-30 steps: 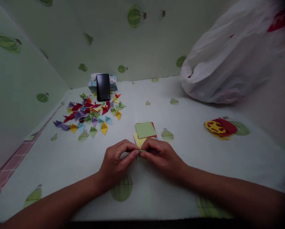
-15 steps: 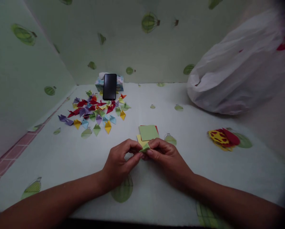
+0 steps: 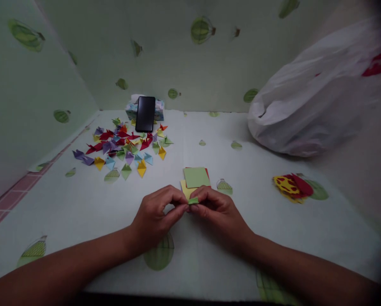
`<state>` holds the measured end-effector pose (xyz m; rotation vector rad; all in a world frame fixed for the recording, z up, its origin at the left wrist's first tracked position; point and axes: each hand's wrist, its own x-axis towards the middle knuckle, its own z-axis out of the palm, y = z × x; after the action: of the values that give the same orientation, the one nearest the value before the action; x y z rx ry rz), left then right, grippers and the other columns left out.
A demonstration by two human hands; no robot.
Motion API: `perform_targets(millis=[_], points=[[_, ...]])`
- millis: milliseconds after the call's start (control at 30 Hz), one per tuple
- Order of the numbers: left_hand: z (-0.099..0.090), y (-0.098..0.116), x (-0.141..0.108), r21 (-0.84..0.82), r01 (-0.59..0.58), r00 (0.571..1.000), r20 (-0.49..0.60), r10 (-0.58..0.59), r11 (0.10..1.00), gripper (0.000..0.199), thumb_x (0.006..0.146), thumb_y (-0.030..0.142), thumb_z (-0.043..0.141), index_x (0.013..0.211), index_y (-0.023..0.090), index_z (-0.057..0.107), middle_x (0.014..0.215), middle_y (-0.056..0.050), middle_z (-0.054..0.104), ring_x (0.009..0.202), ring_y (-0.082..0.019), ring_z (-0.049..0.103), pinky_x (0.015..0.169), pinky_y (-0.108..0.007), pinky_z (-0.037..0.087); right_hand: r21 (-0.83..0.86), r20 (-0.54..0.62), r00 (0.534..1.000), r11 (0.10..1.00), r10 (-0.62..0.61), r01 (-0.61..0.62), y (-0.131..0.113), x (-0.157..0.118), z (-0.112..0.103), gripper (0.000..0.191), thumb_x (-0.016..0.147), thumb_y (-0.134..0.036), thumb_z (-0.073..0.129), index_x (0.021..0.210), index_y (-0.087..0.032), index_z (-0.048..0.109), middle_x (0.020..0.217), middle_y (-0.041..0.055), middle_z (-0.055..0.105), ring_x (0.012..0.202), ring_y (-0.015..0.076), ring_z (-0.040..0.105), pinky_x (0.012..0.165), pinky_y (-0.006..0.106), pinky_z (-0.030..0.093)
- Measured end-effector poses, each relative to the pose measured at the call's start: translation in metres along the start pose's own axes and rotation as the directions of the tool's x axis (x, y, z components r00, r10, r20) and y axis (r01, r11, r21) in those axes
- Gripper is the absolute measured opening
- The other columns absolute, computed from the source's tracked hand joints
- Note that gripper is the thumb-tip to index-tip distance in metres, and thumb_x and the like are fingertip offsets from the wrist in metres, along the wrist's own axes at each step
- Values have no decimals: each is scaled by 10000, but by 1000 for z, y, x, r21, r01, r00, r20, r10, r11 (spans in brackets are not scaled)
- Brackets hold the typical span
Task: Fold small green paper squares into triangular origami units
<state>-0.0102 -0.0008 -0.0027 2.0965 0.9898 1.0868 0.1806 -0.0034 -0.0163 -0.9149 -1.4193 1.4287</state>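
A small folded green paper (image 3: 193, 200) is pinched between my two hands, low over the table. My left hand (image 3: 161, 216) grips its left end with thumb and forefinger. On its right end, the thumb and fingers of my right hand (image 3: 220, 212) are closed. The paper's lower part is hidden by the fingertips. Just beyond the hands lies a loose stack of square papers, with a green square (image 3: 197, 177) on top, a yellow sheet (image 3: 186, 188) sticking out at the lower left and red edges behind.
Many folded paper pieces (image 3: 126, 146) in several colours lie at the left. Behind them a black phone (image 3: 145, 114) leans on a tissue box (image 3: 159, 109). A large white plastic bag (image 3: 299, 106) stands at the right, with red and yellow cut-outs (image 3: 289, 185) nearer me.
The folded green paper has turned in my fingers, its raised point now showing as a flatter, narrower strip. The whole view has shifted slightly.
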Motion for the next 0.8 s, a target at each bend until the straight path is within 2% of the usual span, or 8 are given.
perform_targets(millis=[133,300,400,633,700,800], points=[[0,0,1,-8,14,1000,13,-14,1000,81,865,139,631,785,150,625,738,-20,657,671,-116,616,632,-237,487,-65,-12,1000,998,26,-27,-2,0,-1,138,841,-286,697,760,-186,645,748,-1,602,729,134,546,689,271,428],[2,0,1,-31,101,995,-12,-101,994,10,851,160,658,855,152,655,759,-16,686,672,-108,638,635,-209,504,-18,-30,999,1000,25,-25,-4,0,-1,177,851,-287,678,716,-180,636,740,4,605,731,135,548,712,276,425],[2,1,1,-66,144,990,4,-144,987,37,843,190,666,844,153,671,733,-13,689,645,-109,630,617,-210,500,-8,-39,999,1000,26,-27,-4,0,0,193,844,-302,681,701,-184,626,742,8,613,742,142,550,721,281,427],[2,-1,5,-254,378,925,146,-351,890,95,843,220,632,779,153,652,629,12,629,563,-96,552,534,-198,440,-43,-24,996,995,88,-89,-4,1,-1,227,821,-348,685,693,-185,590,694,-12,552,664,122,494,632,259,395],[1,-1,5,-285,389,920,160,-356,876,99,843,243,636,803,155,658,644,9,631,578,-101,554,543,-205,443,-52,-23,995,994,96,-97,-5,0,-1,239,823,-361,675,689,-186,581,693,-11,553,664,125,491,632,261,393],[0,-1,5,-237,357,932,160,-326,904,125,847,264,637,795,156,674,659,0,634,593,-106,547,558,-216,438,-60,-2,993,991,118,-118,-7,0,-1,242,833,-361,654,691,-183,571,701,-6,559,674,128,492,640,268,387]])
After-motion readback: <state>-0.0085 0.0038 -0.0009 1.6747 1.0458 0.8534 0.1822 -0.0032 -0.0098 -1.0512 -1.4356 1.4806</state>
